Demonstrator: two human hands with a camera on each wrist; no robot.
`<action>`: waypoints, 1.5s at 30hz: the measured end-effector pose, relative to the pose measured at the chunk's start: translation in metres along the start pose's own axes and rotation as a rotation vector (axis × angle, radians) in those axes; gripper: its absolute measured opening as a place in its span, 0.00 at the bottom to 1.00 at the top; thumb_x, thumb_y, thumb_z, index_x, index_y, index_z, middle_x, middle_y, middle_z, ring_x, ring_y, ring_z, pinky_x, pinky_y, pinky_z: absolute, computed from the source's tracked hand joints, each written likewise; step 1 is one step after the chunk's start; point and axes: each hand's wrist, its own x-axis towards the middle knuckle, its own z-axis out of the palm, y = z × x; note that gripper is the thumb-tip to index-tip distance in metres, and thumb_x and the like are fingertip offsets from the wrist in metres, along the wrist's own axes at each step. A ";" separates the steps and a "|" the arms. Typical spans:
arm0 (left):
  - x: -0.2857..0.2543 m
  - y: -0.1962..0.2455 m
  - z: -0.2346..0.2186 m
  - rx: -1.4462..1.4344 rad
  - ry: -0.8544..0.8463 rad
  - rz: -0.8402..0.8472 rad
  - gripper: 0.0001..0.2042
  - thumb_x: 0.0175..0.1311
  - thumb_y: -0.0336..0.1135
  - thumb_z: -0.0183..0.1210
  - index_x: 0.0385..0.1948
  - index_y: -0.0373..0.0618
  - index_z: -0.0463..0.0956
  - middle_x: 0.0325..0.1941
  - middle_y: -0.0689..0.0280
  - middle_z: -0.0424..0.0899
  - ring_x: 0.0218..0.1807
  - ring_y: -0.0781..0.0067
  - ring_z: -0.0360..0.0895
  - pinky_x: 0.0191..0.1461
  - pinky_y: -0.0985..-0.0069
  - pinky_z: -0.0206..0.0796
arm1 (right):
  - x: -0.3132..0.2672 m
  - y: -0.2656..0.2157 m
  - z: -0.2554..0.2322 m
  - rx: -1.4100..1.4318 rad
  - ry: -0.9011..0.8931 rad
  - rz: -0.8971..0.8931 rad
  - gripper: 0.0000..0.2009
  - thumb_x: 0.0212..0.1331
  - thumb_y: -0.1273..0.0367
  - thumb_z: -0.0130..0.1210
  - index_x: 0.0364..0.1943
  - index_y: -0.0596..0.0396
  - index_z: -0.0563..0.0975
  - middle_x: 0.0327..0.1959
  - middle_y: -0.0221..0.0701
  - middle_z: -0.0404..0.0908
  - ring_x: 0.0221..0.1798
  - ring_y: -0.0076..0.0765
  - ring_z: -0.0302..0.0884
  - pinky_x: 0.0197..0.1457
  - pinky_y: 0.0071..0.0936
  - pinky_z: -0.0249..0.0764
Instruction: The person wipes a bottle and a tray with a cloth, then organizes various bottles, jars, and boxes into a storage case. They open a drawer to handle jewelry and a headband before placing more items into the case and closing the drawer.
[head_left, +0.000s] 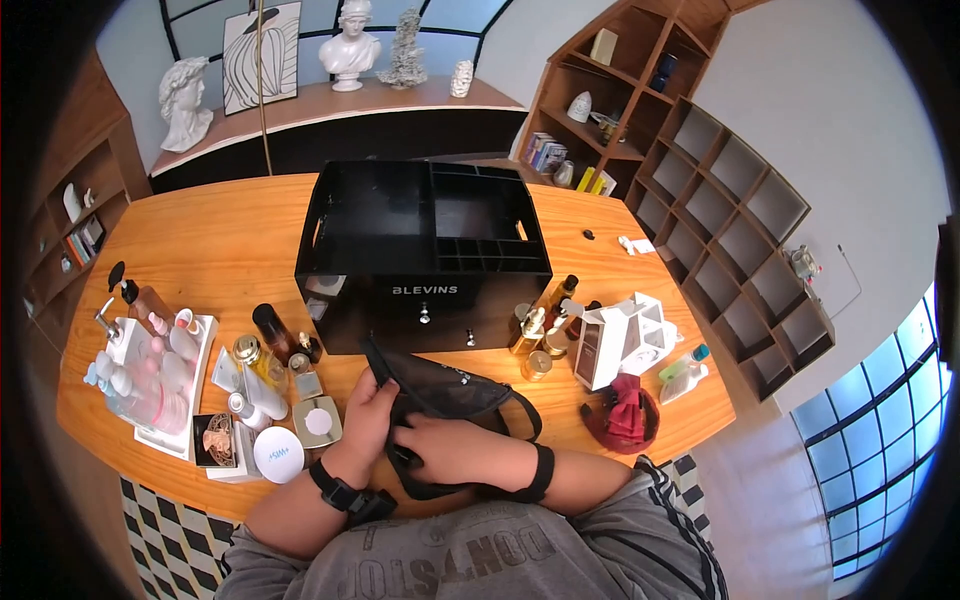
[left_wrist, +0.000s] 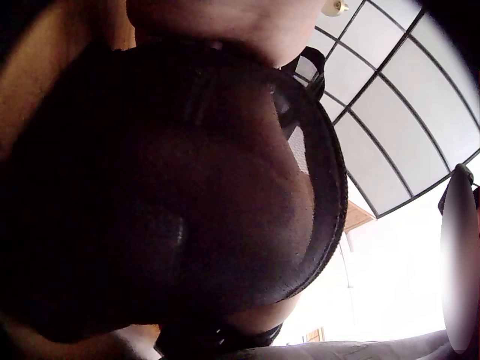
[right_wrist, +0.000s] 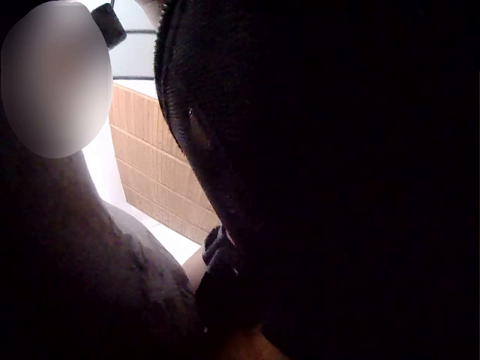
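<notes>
A black mesh zip bag with a strap loop is held open close to the chest, at the table's front edge. My left hand grips its left side, thumb over the rim. Into the opening reaches my right hand; the bag hides its fingertips, so I cannot tell what they hold. In the left wrist view the bag's sheer mesh spreads wide, with skin showing through. The right wrist view is mostly dark, with the bag's zip edge running down it.
Beyond the bag stands a black organizer box with compartments. At left are a white tray of bottles, a round white jar and a perfume bottle. At right are gold-capped bottles, a white carton and a dark red bundle.
</notes>
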 end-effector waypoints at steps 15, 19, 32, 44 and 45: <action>0.001 -0.003 0.001 -0.005 -0.037 -0.033 0.10 0.74 0.30 0.48 0.52 0.45 0.74 0.50 0.69 0.82 0.48 0.78 0.77 0.52 0.78 0.68 | -0.043 0.019 -0.038 0.118 0.215 -0.252 0.24 0.50 0.65 0.65 0.53 0.50 0.72 0.63 0.42 0.68 0.60 0.52 0.71 0.56 0.37 0.74; 0.000 -0.004 -0.001 0.025 -0.037 -0.017 0.10 0.74 0.30 0.48 0.52 0.45 0.74 0.51 0.70 0.81 0.49 0.78 0.77 0.53 0.77 0.68 | -0.058 0.010 -0.059 0.296 0.291 -0.080 0.23 0.51 0.64 0.69 0.50 0.52 0.73 0.62 0.45 0.68 0.54 0.48 0.76 0.52 0.31 0.74; 0.001 -0.006 -0.002 -0.021 -0.003 -0.024 0.10 0.74 0.30 0.49 0.52 0.45 0.74 0.51 0.69 0.80 0.50 0.77 0.77 0.54 0.77 0.69 | -0.127 0.056 -0.082 0.424 1.135 0.039 0.24 0.44 0.78 0.69 0.47 0.58 0.69 0.56 0.40 0.67 0.57 0.38 0.71 0.59 0.31 0.70; -0.001 0.001 0.002 -0.047 0.003 -0.037 0.10 0.74 0.30 0.49 0.52 0.45 0.74 0.50 0.69 0.80 0.49 0.76 0.78 0.53 0.76 0.71 | -0.122 0.101 -0.060 -0.076 1.063 0.417 0.23 0.46 0.68 0.67 0.47 0.60 0.72 0.54 0.48 0.71 0.56 0.58 0.72 0.58 0.41 0.72; -0.002 0.002 0.004 -0.050 0.008 -0.040 0.10 0.74 0.30 0.49 0.52 0.45 0.74 0.50 0.69 0.80 0.48 0.76 0.78 0.53 0.76 0.71 | -0.121 0.104 -0.058 -0.091 1.058 0.421 0.23 0.46 0.68 0.67 0.47 0.60 0.72 0.54 0.48 0.71 0.56 0.58 0.72 0.57 0.41 0.72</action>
